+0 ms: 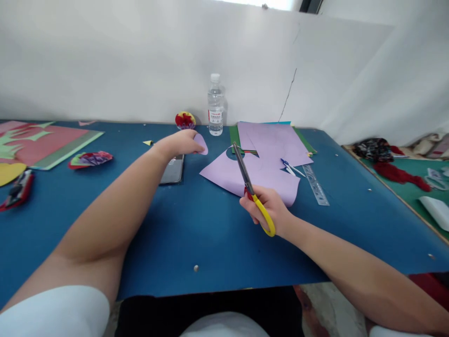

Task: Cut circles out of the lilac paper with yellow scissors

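Between the fingers of my left hand [182, 142] is a small rounded piece of purple paper [201, 144], held above the table beside a dark phone-like device [173, 169]. My right hand [268, 210] grips a pair of scissors [245, 175] with a yellow and red handle; the blades look closed and point away from me. Below the scissors lies a larger sheet of purple paper [228, 173], with a curved cutout at its far edge and its right side curling up. Another purple sheet [270, 138] rests behind it on green and blue sheets.
A water bottle [215, 107] stands by the wall, near a colourful paper ball [185, 120]. A compass [291, 167] and clear ruler [315, 185] lie right. On the left are coloured sheets [66, 140], a paper flower [90, 159] and a stapler-like red tool [19, 189].
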Demonstrator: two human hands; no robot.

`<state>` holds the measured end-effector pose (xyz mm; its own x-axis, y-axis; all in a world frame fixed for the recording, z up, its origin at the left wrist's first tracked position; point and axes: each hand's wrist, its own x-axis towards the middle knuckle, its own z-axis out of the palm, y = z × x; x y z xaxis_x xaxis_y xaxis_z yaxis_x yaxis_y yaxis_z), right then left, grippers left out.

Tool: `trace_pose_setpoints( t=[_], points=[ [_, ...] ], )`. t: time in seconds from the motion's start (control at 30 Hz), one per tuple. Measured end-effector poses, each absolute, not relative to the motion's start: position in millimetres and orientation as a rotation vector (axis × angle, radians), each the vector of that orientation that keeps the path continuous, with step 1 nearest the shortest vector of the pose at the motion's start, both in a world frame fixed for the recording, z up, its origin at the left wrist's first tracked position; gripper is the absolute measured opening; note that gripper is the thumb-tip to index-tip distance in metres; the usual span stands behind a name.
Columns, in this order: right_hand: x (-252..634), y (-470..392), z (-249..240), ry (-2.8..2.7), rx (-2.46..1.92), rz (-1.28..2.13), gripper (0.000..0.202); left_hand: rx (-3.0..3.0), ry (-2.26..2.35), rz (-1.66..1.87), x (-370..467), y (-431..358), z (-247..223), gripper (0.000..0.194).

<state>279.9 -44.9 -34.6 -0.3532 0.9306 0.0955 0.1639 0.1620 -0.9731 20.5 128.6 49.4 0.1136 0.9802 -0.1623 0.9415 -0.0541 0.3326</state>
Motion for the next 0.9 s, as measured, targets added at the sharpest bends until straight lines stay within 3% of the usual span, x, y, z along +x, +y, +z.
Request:
trace_pose_setpoints(
  t=[0.17,0.33,0.7,0.9],
  points=[
    [281,-44,-36,-1.723,-1.073,1.226,0.048,1.995,1.876,0.135,14,143,26,0.083],
    [281,-42,-39,-1.743,-1.083,1.195,0.049,2.046,1.986,-0.055,16,140,33,0.1],
    [280,-39,-40,-1.797,-1.122,1.187,0.05,2.341,1.673,-0.54,50,96,55,0.077],
    [280,-39,-39,-1.776,-1.114,1.25,0.048,2.348,1.649,-0.634,49,93,56,0.087]
  ],
)
